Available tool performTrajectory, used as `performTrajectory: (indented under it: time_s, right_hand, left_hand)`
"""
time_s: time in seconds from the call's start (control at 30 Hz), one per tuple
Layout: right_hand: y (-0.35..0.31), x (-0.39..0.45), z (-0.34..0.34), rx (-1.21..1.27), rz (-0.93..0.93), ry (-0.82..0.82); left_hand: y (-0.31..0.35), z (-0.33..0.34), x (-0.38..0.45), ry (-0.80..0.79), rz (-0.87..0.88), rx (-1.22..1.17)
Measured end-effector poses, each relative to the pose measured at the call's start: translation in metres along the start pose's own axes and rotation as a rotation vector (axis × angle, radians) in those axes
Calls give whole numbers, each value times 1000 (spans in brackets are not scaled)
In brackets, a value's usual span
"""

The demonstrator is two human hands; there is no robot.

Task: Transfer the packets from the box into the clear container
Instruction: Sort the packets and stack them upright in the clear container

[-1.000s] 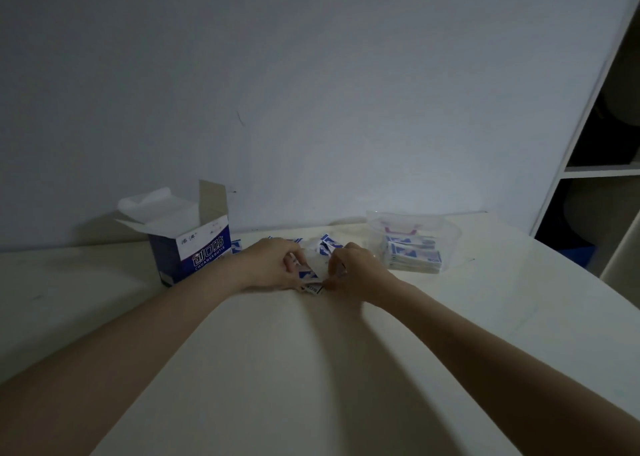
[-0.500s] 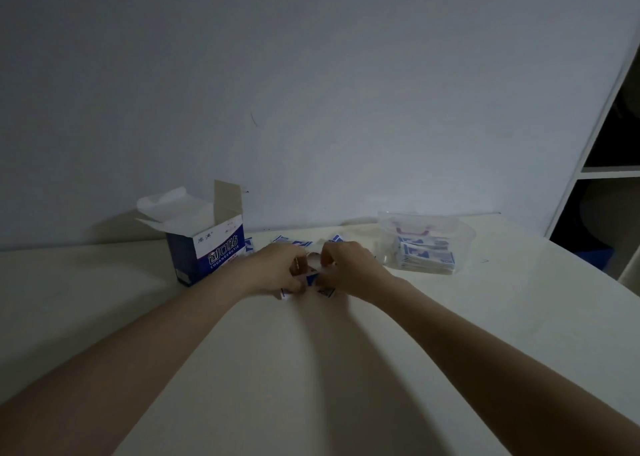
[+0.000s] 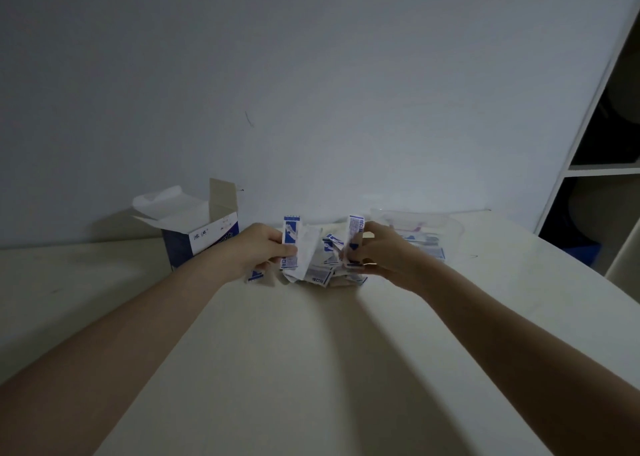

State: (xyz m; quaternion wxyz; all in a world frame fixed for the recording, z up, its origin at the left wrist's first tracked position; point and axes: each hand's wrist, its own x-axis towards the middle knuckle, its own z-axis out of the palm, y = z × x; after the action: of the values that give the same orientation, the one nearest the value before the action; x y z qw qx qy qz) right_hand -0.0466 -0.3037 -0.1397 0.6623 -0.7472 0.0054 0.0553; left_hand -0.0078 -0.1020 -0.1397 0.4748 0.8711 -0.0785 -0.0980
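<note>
- Bare table (image 3: 270, 369) stretches toward the camera.
- Left hand (image 3: 263, 247) and right hand (image 3: 384, 251) each grip blue-and-white packets (image 3: 320, 268) (a loose heap), between the opened box (image 3: 204, 237) and the clear container (image 3: 429, 230).

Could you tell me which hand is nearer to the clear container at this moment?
Right. The right hand grips packets just left of the clear container, overlapping its near edge in view. The left hand grips packets farther left, beside the box.
</note>
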Motion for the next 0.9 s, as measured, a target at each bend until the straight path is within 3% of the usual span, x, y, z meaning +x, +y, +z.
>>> performTrajectory:
  time_s: [0.1, 0.33, 0.47, 0.57, 0.67, 0.77, 0.9]
  right_hand:
    - [-2, 0, 7, 81, 25, 13]
    - [-10, 7, 10, -157, -50, 87]
    - [-13, 6, 15, 126, -57, 72]
    - [-15, 5, 19, 375, -53, 33]
    - [-11, 8, 24, 251, -71, 30]
    - [-6, 12, 33, 208, -119, 143]
    - [-3, 12, 43, 176, -209, 193]
  left_hand:
    - [1, 6, 0, -11, -32, -72]
    - [-1, 12, -2, -36, 34, 87]
    - [0, 16, -4, -46, 64, 91]
    - [1, 15, -3, -8, 5, -20]
    - [1, 15, -1, 19, -49, -216]
    - [3, 20, -2, 39, -94, -415]
    - [5, 23, -3, 46, -79, -509]
